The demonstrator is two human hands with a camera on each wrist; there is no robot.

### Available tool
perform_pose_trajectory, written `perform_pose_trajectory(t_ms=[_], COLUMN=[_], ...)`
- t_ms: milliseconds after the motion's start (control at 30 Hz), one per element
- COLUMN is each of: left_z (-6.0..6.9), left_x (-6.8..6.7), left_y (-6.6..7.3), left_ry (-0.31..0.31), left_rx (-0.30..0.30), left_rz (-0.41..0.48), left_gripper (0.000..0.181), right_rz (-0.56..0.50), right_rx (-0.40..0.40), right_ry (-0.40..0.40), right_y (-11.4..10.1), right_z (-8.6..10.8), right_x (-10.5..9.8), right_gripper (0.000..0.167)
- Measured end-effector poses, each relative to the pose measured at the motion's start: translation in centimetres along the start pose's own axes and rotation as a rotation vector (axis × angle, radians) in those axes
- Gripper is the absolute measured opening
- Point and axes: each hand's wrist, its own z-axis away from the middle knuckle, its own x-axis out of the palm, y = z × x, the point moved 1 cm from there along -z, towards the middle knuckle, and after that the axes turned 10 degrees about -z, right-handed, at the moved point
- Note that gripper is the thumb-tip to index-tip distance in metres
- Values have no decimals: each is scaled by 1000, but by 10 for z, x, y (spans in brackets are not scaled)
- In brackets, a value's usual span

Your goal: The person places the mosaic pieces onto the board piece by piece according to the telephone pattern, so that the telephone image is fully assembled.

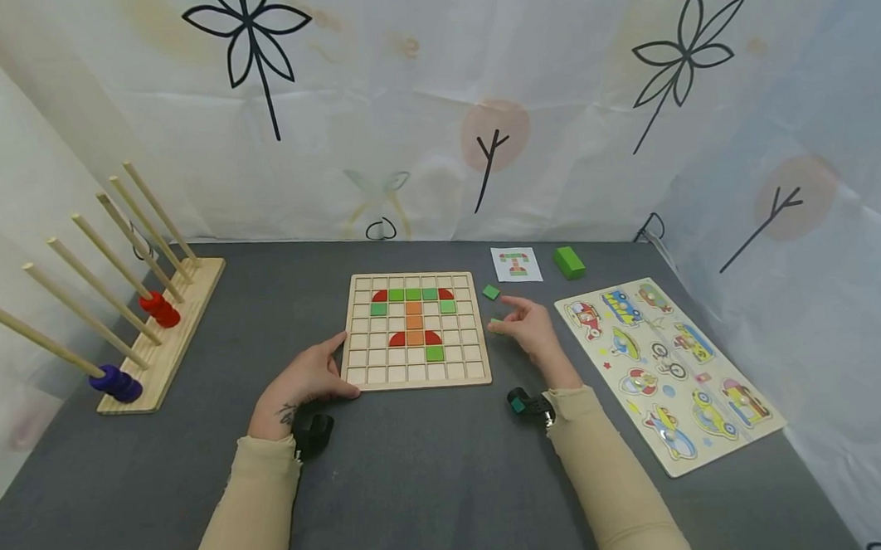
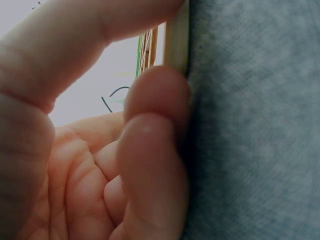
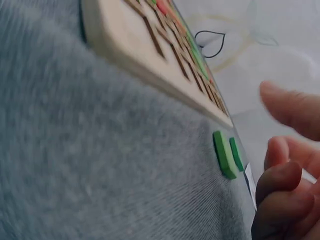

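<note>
The square wooden grid board (image 1: 371, 381) lies flat, with red, green and orange tiles in several of its cells. My left hand (image 1: 304, 380) holds it by the lower left corner; close up in the left wrist view, fingertips (image 2: 156, 90) press against its edge. To the right of the board my right hand (image 1: 530, 328) hovers with thumb and index finger apart and nothing between them. Two loose green tiles lie there: one farther tile (image 1: 490, 291), and one nearer tile (image 1: 496, 325) partly hidden by the hand. In the right wrist view the nearer tile (image 3: 225, 155) stands clear of the fingers.
Behind the tiles are a small picture card (image 1: 516, 264) and a green block (image 1: 569, 262). A vehicle puzzle board (image 1: 670, 375) lies at right. On the left stands a wooden peg rack (image 1: 182, 338) with red and blue rings. A white printed cloth (image 1: 401, 102) hangs behind.
</note>
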Motion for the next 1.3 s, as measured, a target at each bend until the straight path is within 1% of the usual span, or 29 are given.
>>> perform_pose_trajectory(t_ms=[133, 267, 367, 600, 733, 833, 900, 933, 1000, 1067, 1167, 1200, 1233, 1300], left_z=[-1, -1, 0, 0, -1, 0, 0, 0, 0, 1, 1, 1, 1, 1], left_x=[0, 0, 0, 0, 0, 0, 0, 0, 0, -1, -1, -1, 0, 0], left_y=[-1, -1, -1, 0, 0, 0, 0, 0, 0, 0, 1, 1, 1, 1], left_ry=[2, 8, 9, 8, 7, 9, 10, 10, 8, 5, 2, 2, 2, 2], left_rx=[-4, -6, -6, -5, -7, -9, -9, -12, -8, -8, -9, -10, -12, -13], left_rz=[-11, -20, -22, -20, -20, -25, -26, -25, -25, -24, -26, -26, -25, -24], left_gripper=[106, 106, 106, 106, 106, 105, 105, 105, 105, 105, 105, 105, 105, 105], right_rz=[101, 221, 265, 292, 305, 309, 295, 268, 162, 3, -278, -342, -395, -460], right_rx=[51, 78, 87, 107, 117, 79, 32, 8, -48, -95, -142, -155, -167, -182], right_ry=[-15, -26, -14, 26, 49, 81, 106, 109, 90, 44, -58, -86, -112, -156], right_y=[3, 5, 5, 5, 3, 1, -1, -3, -7, -11, -18, -19, -21, -23], right_z=[-1, -2, -2, -2, 0, 0, 0, 0, 1, 2, 8, 10, 12, 16], right_x=[0, 1, 3, 4, 4, 4, 5, 6, 10, 17, 31, 36, 42, 52], right_gripper=[60, 56, 52, 39, 35, 33, 32, 30, 28, 28, 32, 33, 35, 39])
